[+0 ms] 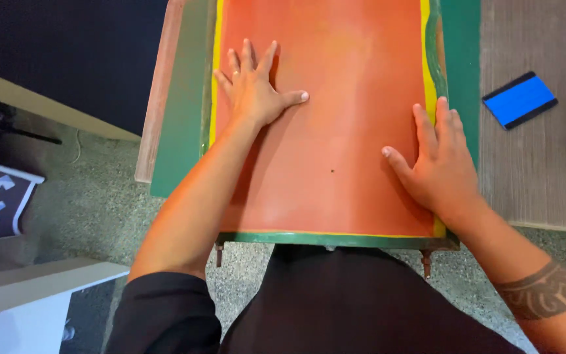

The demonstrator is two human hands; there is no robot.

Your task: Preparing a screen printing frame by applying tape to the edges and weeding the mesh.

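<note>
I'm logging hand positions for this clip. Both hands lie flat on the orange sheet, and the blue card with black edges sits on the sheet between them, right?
Not quite. Left hand and right hand do lie flat on the orange sheet, but the blue card with black edges is not between them: the head view shows it off the sheet, on the wooden tabletop beyond the right hand.

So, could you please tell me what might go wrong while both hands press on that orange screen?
The right hand straddles the orange screen and its green frame edge, so uneven pressure might tilt it. The frame overhangs the table toward the body and could tip. The blue squeegee card lies out of reach.
</note>
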